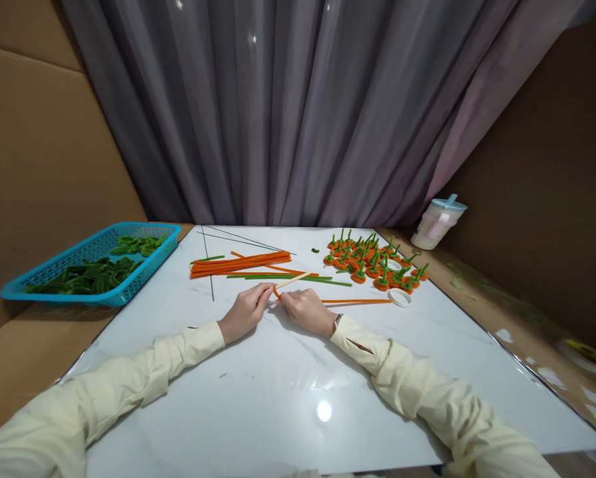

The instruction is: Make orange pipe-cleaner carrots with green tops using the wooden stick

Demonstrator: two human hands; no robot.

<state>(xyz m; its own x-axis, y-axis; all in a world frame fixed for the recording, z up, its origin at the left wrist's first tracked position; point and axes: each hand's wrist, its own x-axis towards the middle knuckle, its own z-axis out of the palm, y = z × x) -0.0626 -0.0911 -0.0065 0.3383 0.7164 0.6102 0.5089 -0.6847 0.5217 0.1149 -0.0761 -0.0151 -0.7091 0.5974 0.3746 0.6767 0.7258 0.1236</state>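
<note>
My left hand (245,310) and my right hand (306,309) meet at the middle of the white table (288,378), both pinched on an orange pipe cleaner (358,301) that trails off to the right. A thin pale stick (294,279) pokes up between the two hands; which hand holds it I cannot tell. Just beyond the hands lies a bundle of orange pipe cleaners (241,263) and a few green pipe cleaners (298,278). Several small orange-and-green finished pieces (375,260) are grouped at the far right.
A blue basket (54,265) with green bent pieces stands at the far left. Two white tape rings (399,297) lie beside the finished pieces. A capped plastic cup (438,222) sits at the back right. Thin wires (208,262) lie near the bundle. A grey curtain hangs behind.
</note>
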